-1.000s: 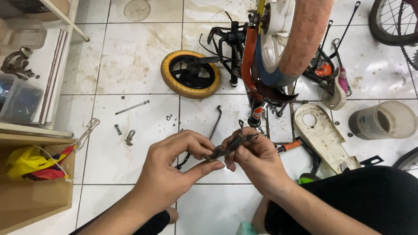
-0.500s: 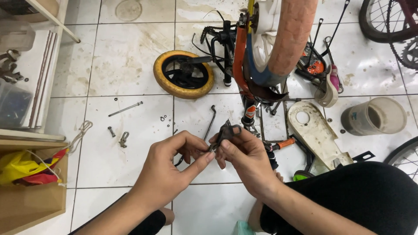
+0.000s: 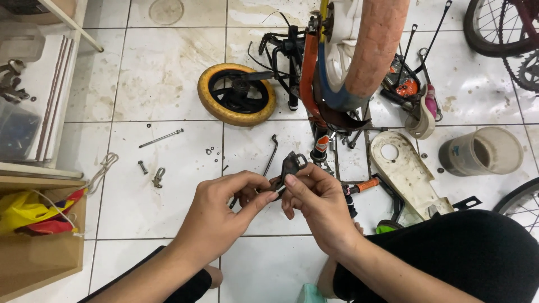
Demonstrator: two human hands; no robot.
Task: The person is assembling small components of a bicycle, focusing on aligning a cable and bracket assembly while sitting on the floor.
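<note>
**Both hands pinch a small dark metal bracket above the tiled floor**

The left hand (image 3: 224, 210) and the right hand (image 3: 317, 205) meet in the middle of the view, just above the white tiled floor (image 3: 168, 73). Between them sits a small dark metal bracket (image 3: 291, 166): the left fingers (image 3: 264, 197) are closed on its lower end, thumb and forefinger pinched, while the right fingers (image 3: 300, 178) grip its upper part from the other side. The bracket stands tilted, its loop end pointing up.

Beyond the hands stands an upturned small bicycle, its pinkish-orange tyre (image 3: 377, 45) rising to the top edge. A loose yellow-tyred wheel (image 3: 238, 94) lies flat to its left. To the right lie a cream-coloured chain guard (image 3: 407, 174) and a beige plastic tub (image 3: 480, 151) on its side, bearing a small blue patch of a label near its base. Bolts, washers and a long thin rod (image 3: 161, 138) are scattered on the tiles at left. At the lower left, a cardboard box (image 3: 39, 261) holds a yellow and red bag (image 3: 31, 216).
</note>
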